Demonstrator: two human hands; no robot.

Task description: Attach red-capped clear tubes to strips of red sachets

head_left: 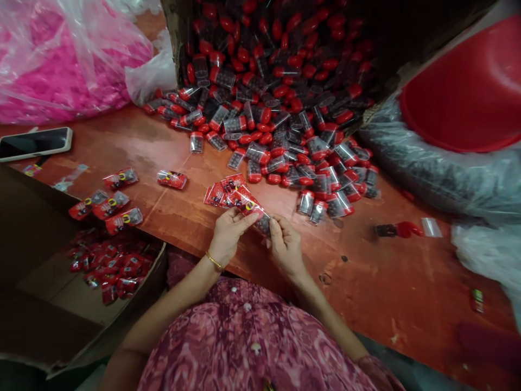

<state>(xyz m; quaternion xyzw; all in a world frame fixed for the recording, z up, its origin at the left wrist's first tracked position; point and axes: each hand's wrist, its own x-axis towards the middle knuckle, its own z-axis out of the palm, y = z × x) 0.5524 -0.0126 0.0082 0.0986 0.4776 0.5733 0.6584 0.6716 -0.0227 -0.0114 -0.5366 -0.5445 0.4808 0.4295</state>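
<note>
"Noting the hands first: what do we record for each grip?"

"Both closed. We see the left hand [226,232], a gold bracelet [214,262] at its wrist, pinching a red printed wrapper [247,205] between thumb and fingers. The right hand [287,247] pinches the dark lower end of a small container [264,224]."

"How do wrapper and container sit together?"

"In line and touching, tilted, near the close edge of the table [358,271]. We cannot tell how far one reaches inside the other. Just beyond them lies a fanned stack of red wrappers [217,193]."

"Surroundings?"

"Past the stack we log a heap of clear, red-capped containers [280,138], spilling from a large dark carton [407,43]. To the left lie five wrapped containers [172,179]; many more are in an open box [61,304] below the table edge."

"Outer margins?"

"Left: a phone [35,144] and a clear bag of pink pieces [73,70]. Right: a red tub [464,87] resting against a bulging clear bag of dark contents [423,168]."
</note>
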